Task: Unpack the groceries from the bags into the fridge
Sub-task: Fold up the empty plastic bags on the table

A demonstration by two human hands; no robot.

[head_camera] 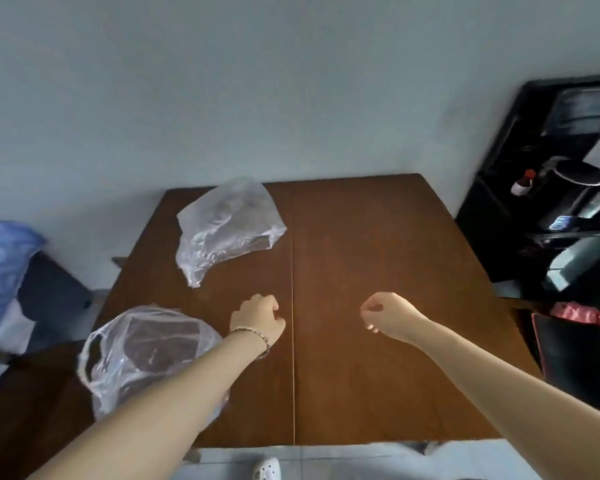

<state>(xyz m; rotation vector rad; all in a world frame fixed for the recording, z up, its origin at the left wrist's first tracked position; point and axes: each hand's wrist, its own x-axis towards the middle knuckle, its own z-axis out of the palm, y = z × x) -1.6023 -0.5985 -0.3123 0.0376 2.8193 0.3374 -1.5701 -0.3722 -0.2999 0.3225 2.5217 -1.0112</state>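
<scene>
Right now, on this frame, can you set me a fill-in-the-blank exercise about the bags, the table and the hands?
1. The far bag and the near bag both lie to the ____ of the centre seam of the table.
2. The bracelet is on the person's ____ wrist.
3. The left hand and the right hand each hold ____.
Missing words: left; left; nothing.
</scene>
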